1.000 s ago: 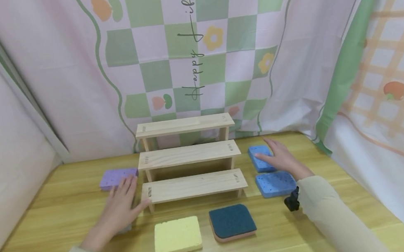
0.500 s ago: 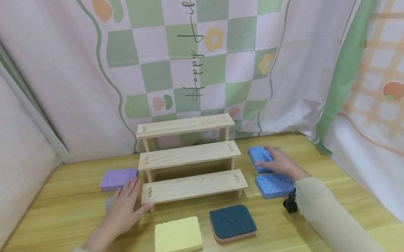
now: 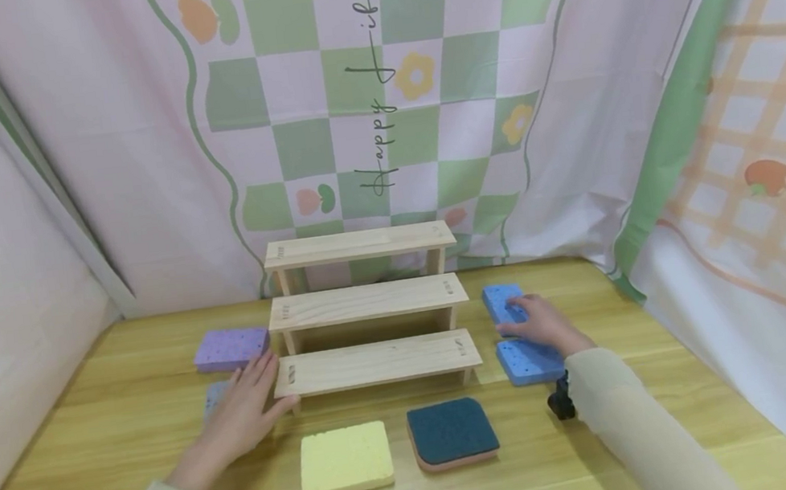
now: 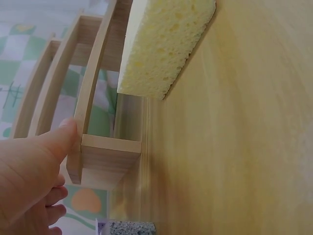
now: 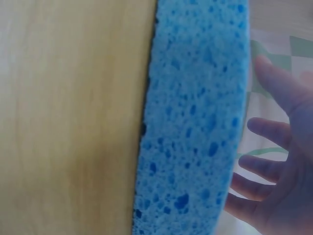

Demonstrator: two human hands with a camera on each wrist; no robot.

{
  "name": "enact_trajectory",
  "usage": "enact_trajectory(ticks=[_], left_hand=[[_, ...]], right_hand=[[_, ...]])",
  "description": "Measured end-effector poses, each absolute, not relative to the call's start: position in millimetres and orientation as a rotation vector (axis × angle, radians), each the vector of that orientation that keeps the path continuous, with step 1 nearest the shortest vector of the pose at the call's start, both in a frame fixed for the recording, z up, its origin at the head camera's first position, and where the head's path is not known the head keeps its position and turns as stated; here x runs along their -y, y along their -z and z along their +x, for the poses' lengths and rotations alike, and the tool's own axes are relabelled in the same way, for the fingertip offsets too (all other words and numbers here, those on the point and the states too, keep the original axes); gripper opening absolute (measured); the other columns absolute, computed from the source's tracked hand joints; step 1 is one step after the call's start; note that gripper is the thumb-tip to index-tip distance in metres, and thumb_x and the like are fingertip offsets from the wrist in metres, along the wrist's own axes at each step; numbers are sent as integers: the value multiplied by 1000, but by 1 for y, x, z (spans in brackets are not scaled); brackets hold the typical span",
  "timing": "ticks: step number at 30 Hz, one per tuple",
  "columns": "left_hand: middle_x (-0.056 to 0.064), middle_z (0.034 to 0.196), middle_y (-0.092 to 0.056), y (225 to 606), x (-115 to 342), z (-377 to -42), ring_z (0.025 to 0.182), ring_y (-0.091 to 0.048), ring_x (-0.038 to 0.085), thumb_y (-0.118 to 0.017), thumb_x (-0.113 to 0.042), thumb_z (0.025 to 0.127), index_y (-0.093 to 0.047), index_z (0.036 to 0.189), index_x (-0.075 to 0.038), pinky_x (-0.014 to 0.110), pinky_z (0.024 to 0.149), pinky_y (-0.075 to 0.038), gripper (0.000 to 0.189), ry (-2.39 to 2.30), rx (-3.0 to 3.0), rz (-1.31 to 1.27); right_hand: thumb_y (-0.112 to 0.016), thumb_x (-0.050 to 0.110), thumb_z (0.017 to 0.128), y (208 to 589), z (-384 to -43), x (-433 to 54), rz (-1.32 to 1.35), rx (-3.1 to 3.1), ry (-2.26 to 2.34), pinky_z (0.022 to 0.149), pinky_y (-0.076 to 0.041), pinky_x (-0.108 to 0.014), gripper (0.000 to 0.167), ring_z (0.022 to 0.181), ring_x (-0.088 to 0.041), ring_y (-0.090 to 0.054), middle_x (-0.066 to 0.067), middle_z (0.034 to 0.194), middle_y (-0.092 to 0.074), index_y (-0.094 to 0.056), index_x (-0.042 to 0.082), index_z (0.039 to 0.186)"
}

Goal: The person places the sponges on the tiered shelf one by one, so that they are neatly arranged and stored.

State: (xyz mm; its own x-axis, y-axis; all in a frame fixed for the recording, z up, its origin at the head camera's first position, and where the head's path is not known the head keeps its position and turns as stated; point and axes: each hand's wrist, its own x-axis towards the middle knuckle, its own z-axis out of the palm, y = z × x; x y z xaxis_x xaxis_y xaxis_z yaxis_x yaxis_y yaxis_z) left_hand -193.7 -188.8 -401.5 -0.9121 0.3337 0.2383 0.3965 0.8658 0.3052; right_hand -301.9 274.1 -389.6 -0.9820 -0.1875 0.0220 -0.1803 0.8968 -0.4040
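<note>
My left hand (image 3: 241, 416) reaches over a grey-blue sponge (image 3: 214, 396), which it mostly hides, with fingers extended. Its thumb is right at the left end of the lowest step of a three-tier wooden stand (image 3: 377, 364), seen also in the left wrist view. Beyond the fingertips lies a purple sponge (image 3: 232, 349). My right hand (image 3: 543, 323) hovers over the far blue sponge (image 3: 500, 304), fingers spread and slightly bent. A near blue sponge (image 3: 529, 363) lies beside it, partly under the wrist. In the right wrist view, the right hand (image 5: 283, 166) shows behind a blue sponge (image 5: 190, 117).
In front of the stand lie a yellow sponge (image 3: 346, 460) and a dark-topped sponge with a pinkish base (image 3: 452, 432). Everything rests on a wooden table (image 3: 131, 436). Printed curtains (image 3: 374, 77) enclose the back and sides.
My right hand has drawn down toward me over the blue sponges, its fingers lower than before. The left hand has shifted slightly right and nearer, uncovering part of the grey-blue sponge.
</note>
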Motion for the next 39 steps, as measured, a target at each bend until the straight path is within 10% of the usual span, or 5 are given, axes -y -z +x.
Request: enact_trajectory(ticks=[39], left_hand=[[27,137,-35,400,182,-192,128,-28,43,-52,-28,95,-37,133,12,54,106,-18,57,474,2861,-591]], right_hand=[[-66,17,82,386,-301,-267,-202,-3109,603,85,-42,-55,43,103,-45,-49,-33,114,-50,-55,-8,115]])
